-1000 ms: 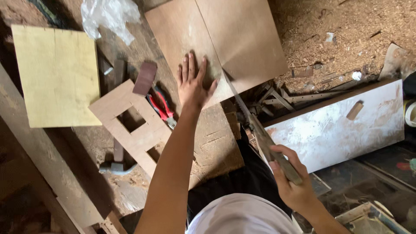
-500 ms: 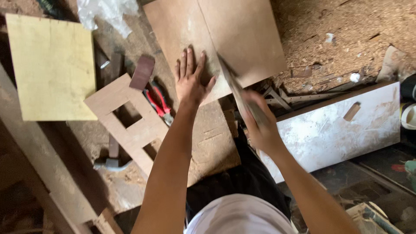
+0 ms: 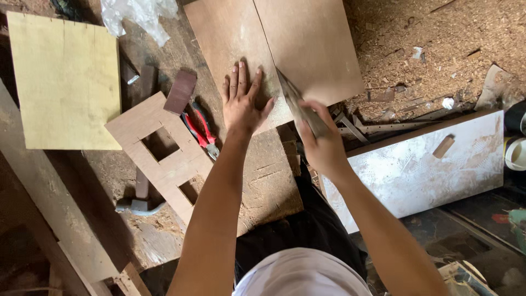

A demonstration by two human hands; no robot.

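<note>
Your plywood sheet (image 3: 307, 49) overhangs the workbench (image 3: 263, 181) edge on the right, above a sawdust-covered floor (image 3: 438, 49); pliers (image 3: 200, 129) and a cut-out wooden frame (image 3: 159, 153) crowd the left. Your left hand (image 3: 241, 101) lies flat, fingers spread, on the sheet just beside the kerf. Your right hand (image 3: 323, 142) grips the handsaw (image 3: 293, 101), whose blade sits in the sheet's near edge.

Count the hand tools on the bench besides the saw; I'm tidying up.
2: red-handled pliers beside the cut-out wooden frame, and a hammer lying partly under that frame. Others may be hidden under boards.
</note>
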